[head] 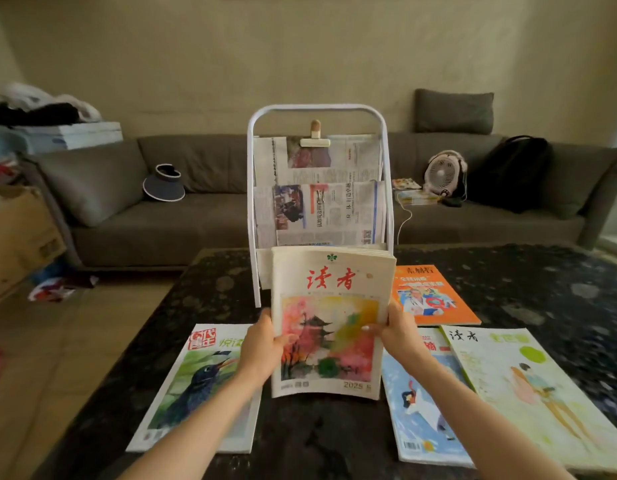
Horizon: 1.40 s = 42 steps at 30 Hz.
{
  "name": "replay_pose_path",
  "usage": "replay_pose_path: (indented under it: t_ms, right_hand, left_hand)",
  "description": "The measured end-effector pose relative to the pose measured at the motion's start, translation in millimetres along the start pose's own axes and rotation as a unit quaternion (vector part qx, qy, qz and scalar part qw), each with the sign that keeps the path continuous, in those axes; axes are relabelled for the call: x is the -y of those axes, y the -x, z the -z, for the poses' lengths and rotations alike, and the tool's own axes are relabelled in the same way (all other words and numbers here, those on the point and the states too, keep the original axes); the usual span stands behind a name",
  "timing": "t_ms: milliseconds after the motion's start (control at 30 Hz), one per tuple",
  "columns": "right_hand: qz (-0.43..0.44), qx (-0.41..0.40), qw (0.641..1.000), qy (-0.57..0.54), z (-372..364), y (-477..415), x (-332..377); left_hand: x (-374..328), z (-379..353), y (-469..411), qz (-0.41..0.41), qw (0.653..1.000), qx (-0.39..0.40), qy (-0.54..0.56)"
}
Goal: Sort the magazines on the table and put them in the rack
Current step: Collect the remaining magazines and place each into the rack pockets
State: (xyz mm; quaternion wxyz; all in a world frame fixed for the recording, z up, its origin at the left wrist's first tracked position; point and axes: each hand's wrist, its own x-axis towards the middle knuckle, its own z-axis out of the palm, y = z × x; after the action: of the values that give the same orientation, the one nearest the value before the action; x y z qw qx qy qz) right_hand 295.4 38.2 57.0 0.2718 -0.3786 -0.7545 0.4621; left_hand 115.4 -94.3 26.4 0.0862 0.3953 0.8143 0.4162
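Between both hands I hold upright a stack of magazines (329, 320) whose front cover has red characters and a watercolour pagoda. My left hand (262, 344) grips its left edge and my right hand (395, 329) grips its right edge. Just behind it, on the dark table (542, 282), stands the white metal rack (255, 188), with newspapers (321, 199) in its upper tiers. Flat on the table lie a bird-cover magazine (192, 386) at the left, an orange magazine (428, 292) at the right, and a blue magazine (418, 400) partly under a pale yellow one (529, 386).
A grey sofa (168, 220) runs behind the table, carrying a sun visor (165, 183), a small fan (444, 173), a black bag (511, 171) and some booklets. A cardboard box (19, 237) and clutter sit on the floor at the left.
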Motion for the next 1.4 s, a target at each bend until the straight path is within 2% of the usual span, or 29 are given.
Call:
replay_pose_path:
  t_ms: [233, 333, 567, 833, 1033, 1400]
  right_hand:
    - [0.083, -0.045, 0.996, 0.0, 30.8, -77.2, 81.4]
    - [0.129, -0.076, 0.988, 0.037, 42.8, -123.8, 113.6]
    - [0.182, -0.101, 0.976, 0.064, 51.6, -209.3, 153.0]
    - [0.171, -0.112, 0.975, 0.086, 42.1, -250.8, 131.0]
    - [0.139, -0.081, 0.985, 0.059, 31.3, -263.4, 107.3]
    - [0.078, -0.043, 0.995, 0.049, -1.9, -276.9, 64.6]
  left_hand:
    - [-67.2, 46.5, -99.3, -0.055, 0.997, -0.056, -0.012]
    - [-93.1, 64.4, -148.8, -0.09, 0.993, -0.068, -0.022]
    - [-106.7, 77.7, -239.0, -0.107, 0.984, -0.134, -0.053]
    - [-91.0, 53.4, -277.6, -0.094, 0.984, -0.138, -0.057]
    - [-73.5, 30.9, -285.7, -0.08, 0.987, -0.123, -0.058]
    - [-31.4, 0.2, -285.1, 0.007, 0.993, -0.074, -0.088]
